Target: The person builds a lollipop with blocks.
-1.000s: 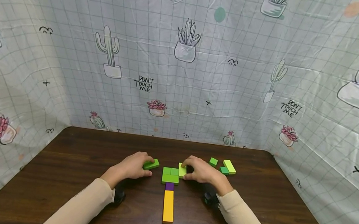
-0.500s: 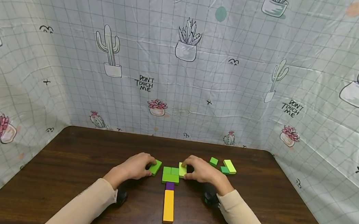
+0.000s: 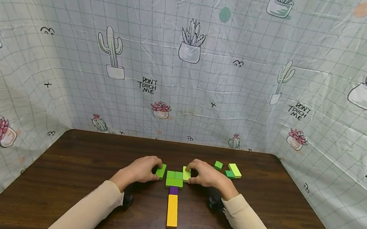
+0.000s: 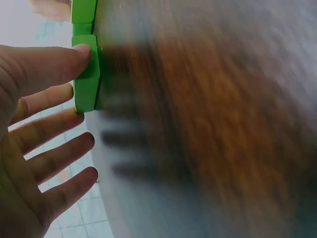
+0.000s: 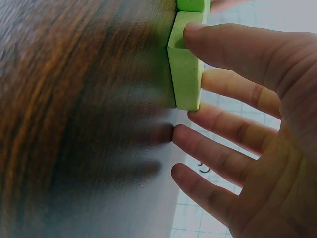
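Note:
Between thumb and fingers, my left hand [image 3: 140, 169] pinches a green block [image 3: 161, 172], which stands lengthwise just left of a cluster of green blocks [image 3: 174, 182]. In the left wrist view the thumb presses the near end of that green block [image 4: 87, 74]. On the cluster's right side, my right hand [image 3: 205, 173] pinches a pale yellow-green block [image 3: 186, 174]; its thumb lies on the end of this pale block [image 5: 185, 69] in the right wrist view. Below the cluster, a purple block [image 3: 173, 190] and a long yellow-orange block [image 3: 172, 212] form a line toward me.
Right of my right hand lie a small green cube [image 3: 218, 165], a darker green block [image 3: 229, 174] and a pale yellow-green block [image 3: 235, 170]. They rest on the dark wooden table [image 3: 105, 148]. A printed cloth [image 3: 185, 79] hangs behind it.
My left hand has moved right and turned its green block from slanting sideways to nearly lengthwise, closer to the cluster. The right hand has stayed on its pale block.

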Demonstrator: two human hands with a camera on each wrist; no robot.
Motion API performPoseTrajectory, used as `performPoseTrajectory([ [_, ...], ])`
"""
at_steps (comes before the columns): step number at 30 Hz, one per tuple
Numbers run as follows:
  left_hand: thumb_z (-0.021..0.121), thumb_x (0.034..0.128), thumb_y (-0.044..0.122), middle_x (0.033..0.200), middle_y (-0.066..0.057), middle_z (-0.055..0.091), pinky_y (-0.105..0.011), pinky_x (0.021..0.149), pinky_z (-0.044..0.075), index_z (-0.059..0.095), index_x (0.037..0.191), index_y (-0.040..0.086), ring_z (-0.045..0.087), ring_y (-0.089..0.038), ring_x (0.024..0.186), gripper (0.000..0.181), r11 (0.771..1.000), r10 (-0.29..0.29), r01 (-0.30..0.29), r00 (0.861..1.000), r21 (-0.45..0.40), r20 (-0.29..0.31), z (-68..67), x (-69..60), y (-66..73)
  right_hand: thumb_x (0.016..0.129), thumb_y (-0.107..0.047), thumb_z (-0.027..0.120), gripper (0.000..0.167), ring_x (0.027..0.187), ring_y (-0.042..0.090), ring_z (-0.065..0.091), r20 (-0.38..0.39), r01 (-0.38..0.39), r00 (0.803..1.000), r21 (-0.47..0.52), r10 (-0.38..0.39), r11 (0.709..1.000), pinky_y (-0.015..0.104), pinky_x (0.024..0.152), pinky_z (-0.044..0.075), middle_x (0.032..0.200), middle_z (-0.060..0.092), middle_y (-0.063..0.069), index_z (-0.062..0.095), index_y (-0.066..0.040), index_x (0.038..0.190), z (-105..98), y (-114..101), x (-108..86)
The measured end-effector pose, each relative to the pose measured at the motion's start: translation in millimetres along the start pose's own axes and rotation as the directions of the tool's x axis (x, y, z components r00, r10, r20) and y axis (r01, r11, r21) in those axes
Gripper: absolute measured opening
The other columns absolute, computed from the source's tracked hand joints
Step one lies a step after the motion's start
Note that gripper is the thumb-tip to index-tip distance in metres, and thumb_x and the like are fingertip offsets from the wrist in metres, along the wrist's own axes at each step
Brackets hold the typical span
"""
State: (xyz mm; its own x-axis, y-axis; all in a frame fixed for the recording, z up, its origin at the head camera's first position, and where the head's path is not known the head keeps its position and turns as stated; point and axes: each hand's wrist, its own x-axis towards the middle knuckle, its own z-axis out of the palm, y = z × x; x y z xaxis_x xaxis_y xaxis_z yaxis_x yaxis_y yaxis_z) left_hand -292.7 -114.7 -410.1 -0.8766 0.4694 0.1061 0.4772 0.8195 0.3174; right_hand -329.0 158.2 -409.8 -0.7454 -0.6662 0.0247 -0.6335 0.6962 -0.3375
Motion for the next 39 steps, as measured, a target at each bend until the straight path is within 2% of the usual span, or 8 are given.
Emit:
performPoseTrajectory([
  [14,0.077,0.0814,0.03,0.116,-0.006,0.058,-0.042,0.087,0.048,0.064,0.111,0.011,0.057,-0.024,0.103,0.037,1.0,-0.013,0.013,1.0,-0.008,-0.003,4.7,6.8,4.5,0.084,-0.026,0.074,0.037,0.108,0.021,0.055,0.002,0.002,1.0,-0.011,-0.002,1.0,0.04,0.094,0.045,0.121,0.057,0.004,0.065,-0.011,0.118,0.1,0.3,0.0],
  [32,0.077,0.0816,0.028,0.116,-0.006,0.058,-0.042,0.085,0.049,0.064,0.111,0.01,0.057,-0.025,0.102,0.037,1.0,0.002,-0.002,1.0,-0.02,-0.003,4.4,4.7,6.7,0.085,-0.026,0.074,0.037,0.109,0.021,0.055,-0.002,0.008,1.0,-0.013,-0.008,1.0,0.041,0.093,0.046,0.121,0.057,0.004,0.065,-0.011,0.118,0.7,0.7,-0.2],
  [39,0.077,0.082,0.028,0.116,-0.006,0.058,-0.041,0.087,0.048,0.064,0.111,0.011,0.057,-0.025,0.105,0.036,1.0,-0.01,0.01,1.0,-0.013,-0.008,5.0,5.0,7.1,0.085,-0.026,0.074,0.037,0.11,0.021,0.055,-0.001,0.006,1.0,-0.013,-0.006,1.0,0.04,0.094,0.045,0.121,0.057,0.004,0.065,-0.011,0.118,0.8,0.6,-0.1],
])
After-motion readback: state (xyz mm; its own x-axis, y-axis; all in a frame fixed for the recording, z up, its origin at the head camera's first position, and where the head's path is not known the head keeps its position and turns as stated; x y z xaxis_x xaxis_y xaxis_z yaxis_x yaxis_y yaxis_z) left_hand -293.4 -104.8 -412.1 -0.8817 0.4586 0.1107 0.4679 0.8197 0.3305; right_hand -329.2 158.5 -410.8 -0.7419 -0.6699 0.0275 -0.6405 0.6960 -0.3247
